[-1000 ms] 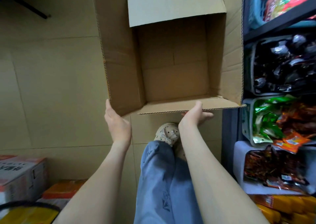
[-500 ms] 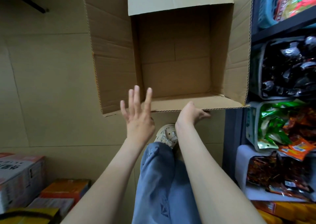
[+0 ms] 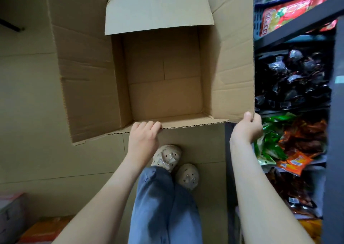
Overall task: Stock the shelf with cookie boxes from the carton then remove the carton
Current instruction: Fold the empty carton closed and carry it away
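Note:
A brown cardboard carton [image 3: 163,94] stands open on the tiled floor in front of me, with nothing inside and all flaps spread out. My left hand [image 3: 143,139] curls its fingers over the edge of the near flap. My right hand [image 3: 247,128] pinches the lower corner of the right flap between thumb and fingers. No cookie boxes are visible in the carton.
A dark shelf unit [image 3: 297,29] fills the right side, holding bins of black, green and orange snack packets [image 3: 290,146]. My feet in beige clogs [image 3: 167,158] stand just below the carton. Orange and white boxes [image 3: 42,230] lie at the lower left.
My left hand moved from the left flap, opened in the air, and came down onto the near flap. My right hand left the near flap and took the right flap's corner.

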`<action>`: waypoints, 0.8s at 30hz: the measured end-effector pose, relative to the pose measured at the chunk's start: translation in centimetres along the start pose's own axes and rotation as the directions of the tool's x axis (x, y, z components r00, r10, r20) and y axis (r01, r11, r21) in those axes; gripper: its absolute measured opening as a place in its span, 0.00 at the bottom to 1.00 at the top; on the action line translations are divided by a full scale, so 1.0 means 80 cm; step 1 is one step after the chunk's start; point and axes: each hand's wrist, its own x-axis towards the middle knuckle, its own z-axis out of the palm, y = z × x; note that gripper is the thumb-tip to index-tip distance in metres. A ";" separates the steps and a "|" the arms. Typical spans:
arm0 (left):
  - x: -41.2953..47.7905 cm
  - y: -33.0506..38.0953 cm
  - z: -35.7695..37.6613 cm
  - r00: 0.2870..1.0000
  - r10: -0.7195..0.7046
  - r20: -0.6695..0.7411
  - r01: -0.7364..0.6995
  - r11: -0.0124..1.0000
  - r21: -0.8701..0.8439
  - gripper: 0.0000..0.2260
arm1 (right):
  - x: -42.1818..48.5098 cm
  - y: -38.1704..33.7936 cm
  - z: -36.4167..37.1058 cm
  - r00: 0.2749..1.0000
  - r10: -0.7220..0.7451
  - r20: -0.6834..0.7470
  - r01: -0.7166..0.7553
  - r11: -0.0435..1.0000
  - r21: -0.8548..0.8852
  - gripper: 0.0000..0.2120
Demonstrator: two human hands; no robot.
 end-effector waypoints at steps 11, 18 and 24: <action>0.108 0.027 0.048 0.870 -0.481 0.105 0.471 0.876 0.105 0.38 | -0.093 0.050 0.040 0.837 -0.522 0.163 0.528 0.849 0.011 0.20; 0.092 0.009 0.101 0.865 -0.283 0.415 0.355 0.929 -0.106 0.32 | -0.080 0.054 0.050 0.832 -0.550 0.074 0.549 0.835 0.035 0.20; 0.087 -0.012 0.110 0.741 -0.183 0.646 0.368 0.915 -0.163 0.34 | -0.107 0.068 0.070 0.771 -0.631 0.085 0.632 0.774 0.020 0.28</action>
